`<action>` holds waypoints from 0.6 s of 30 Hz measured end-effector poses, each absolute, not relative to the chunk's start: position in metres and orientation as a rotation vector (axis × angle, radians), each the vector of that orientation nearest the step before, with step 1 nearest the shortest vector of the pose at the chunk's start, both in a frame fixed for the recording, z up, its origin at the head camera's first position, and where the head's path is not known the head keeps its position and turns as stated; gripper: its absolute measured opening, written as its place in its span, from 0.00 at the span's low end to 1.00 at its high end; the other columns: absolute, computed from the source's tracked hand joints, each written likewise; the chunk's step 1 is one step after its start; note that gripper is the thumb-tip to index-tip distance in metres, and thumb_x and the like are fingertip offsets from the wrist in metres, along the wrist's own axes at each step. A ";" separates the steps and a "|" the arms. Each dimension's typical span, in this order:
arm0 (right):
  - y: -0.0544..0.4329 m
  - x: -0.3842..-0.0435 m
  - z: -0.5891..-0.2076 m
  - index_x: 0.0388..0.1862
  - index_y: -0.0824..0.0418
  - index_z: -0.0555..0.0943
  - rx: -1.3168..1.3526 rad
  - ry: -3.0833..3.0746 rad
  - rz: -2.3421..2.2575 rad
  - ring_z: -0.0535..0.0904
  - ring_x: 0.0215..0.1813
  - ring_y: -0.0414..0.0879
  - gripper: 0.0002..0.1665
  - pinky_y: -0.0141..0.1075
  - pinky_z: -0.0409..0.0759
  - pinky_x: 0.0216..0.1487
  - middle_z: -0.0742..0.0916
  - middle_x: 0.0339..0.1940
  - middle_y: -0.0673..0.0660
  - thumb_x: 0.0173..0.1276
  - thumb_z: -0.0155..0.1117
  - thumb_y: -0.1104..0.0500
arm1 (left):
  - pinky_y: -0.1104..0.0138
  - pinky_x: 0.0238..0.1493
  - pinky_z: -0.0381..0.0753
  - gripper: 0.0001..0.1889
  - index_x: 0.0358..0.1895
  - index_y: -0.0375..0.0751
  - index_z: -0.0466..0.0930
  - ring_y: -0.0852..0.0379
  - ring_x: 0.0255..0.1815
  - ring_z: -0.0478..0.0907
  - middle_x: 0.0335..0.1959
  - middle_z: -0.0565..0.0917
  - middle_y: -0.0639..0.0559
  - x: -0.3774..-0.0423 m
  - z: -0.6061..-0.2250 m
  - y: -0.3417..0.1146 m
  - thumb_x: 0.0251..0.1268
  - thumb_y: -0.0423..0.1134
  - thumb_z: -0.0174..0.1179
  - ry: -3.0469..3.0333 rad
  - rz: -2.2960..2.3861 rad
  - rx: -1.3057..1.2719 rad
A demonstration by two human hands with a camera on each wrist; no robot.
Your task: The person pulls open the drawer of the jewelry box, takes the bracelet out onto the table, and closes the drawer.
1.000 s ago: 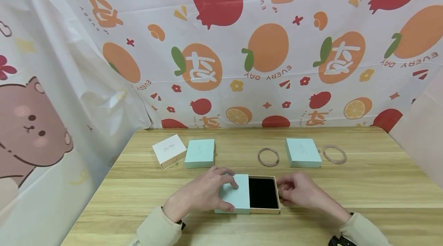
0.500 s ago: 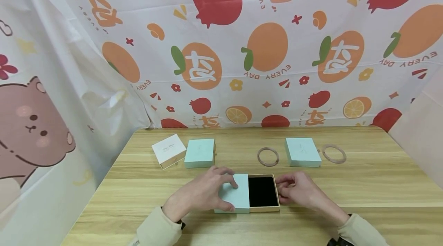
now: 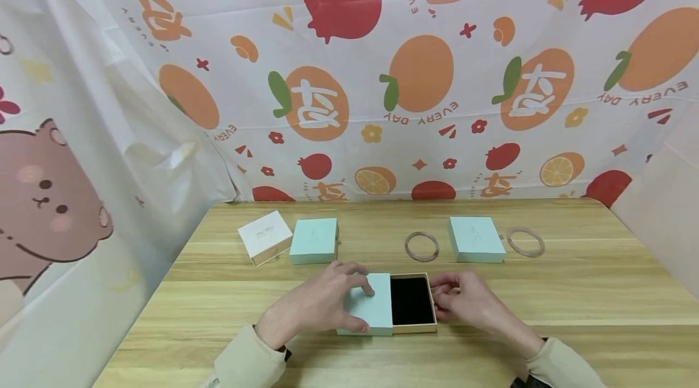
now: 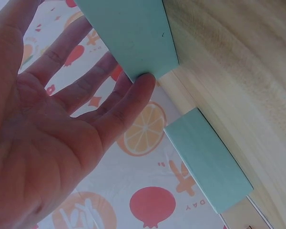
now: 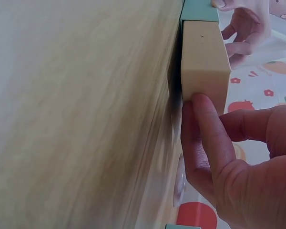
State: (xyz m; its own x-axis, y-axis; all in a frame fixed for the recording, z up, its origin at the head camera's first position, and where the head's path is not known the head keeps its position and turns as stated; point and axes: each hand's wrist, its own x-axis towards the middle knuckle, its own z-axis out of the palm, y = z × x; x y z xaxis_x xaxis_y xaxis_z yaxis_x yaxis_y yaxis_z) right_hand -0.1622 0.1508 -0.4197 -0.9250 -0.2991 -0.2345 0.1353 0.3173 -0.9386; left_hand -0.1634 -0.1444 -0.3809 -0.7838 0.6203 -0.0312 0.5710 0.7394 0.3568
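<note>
In the head view, a pale mint sleeve box (image 3: 369,309) lies at the front middle of the table. Its tan drawer (image 3: 412,302), lined in black, sticks out to the right. My left hand (image 3: 322,300) grips the sleeve from above, thumb at the near edge and fingers spread over its top and far side. A fingertip touches the sleeve's edge (image 4: 128,38) in the left wrist view. My right hand (image 3: 469,303) holds the drawer's outer end with curled fingers; in the right wrist view, fingertips press against its tan end face (image 5: 205,86).
Behind stand a white box (image 3: 265,237), a mint box (image 3: 314,241) and another mint box (image 3: 477,240) at the right. Two bangles lie nearby, one bangle (image 3: 408,246) in the middle and one bangle (image 3: 511,247) on the right. A fruit-printed curtain (image 3: 360,102) hangs behind the table.
The drawer has slid slightly left into the sleeve, so a little less of the black lining shows. My right hand has moved left with it; the left hand stays on the sleeve.
</note>
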 end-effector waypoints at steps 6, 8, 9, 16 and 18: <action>0.148 -0.162 -0.418 0.58 0.78 0.78 -0.145 2.208 -1.655 0.85 0.36 0.45 0.19 0.35 0.88 0.39 0.82 0.36 0.59 0.69 0.58 0.75 | 0.53 0.59 0.80 0.22 0.48 0.54 0.87 0.47 0.62 0.75 0.67 0.79 0.48 -0.165 -0.381 -0.144 0.50 0.55 0.79 2.787 0.502 0.957; 0.147 -0.162 -0.419 0.58 0.79 0.78 -0.153 2.208 -1.659 0.85 0.36 0.45 0.19 0.35 0.88 0.38 0.83 0.36 0.59 0.69 0.57 0.75 | 0.53 0.59 0.80 0.22 0.48 0.54 0.87 0.47 0.62 0.74 0.67 0.79 0.48 -0.166 -0.381 -0.144 0.50 0.55 0.79 2.787 0.505 0.960; 0.146 -0.162 -0.419 0.57 0.79 0.78 -0.156 2.209 -1.660 0.85 0.36 0.45 0.19 0.35 0.88 0.38 0.83 0.36 0.59 0.69 0.57 0.75 | 0.53 0.59 0.80 0.22 0.48 0.54 0.87 0.47 0.62 0.74 0.67 0.79 0.48 -0.166 -0.381 -0.144 0.50 0.55 0.79 2.786 0.505 0.960; 0.138 -0.161 -0.420 0.56 0.79 0.79 -0.174 2.208 -1.661 0.85 0.35 0.44 0.18 0.33 0.88 0.37 0.82 0.34 0.57 0.68 0.57 0.75 | 0.53 0.59 0.80 0.22 0.48 0.55 0.87 0.47 0.61 0.74 0.67 0.79 0.48 -0.164 -0.381 -0.144 0.49 0.56 0.79 2.783 0.501 0.957; 0.136 -0.160 -0.420 0.56 0.79 0.79 -0.171 2.206 -1.666 0.85 0.35 0.44 0.18 0.33 0.88 0.37 0.81 0.34 0.57 0.68 0.57 0.75 | 0.53 0.58 0.80 0.22 0.47 0.55 0.87 0.47 0.61 0.74 0.67 0.79 0.48 -0.163 -0.380 -0.144 0.49 0.56 0.79 2.786 0.496 0.955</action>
State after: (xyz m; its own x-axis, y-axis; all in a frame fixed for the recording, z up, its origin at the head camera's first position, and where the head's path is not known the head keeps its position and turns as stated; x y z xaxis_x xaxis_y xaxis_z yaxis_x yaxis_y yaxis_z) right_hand -0.1604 0.1357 -0.4199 -0.9244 -0.3134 -0.2176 0.1234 0.2941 -0.9478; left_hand -0.1634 -0.1437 -0.3802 -0.7845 0.6189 -0.0386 0.5676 0.7418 0.3573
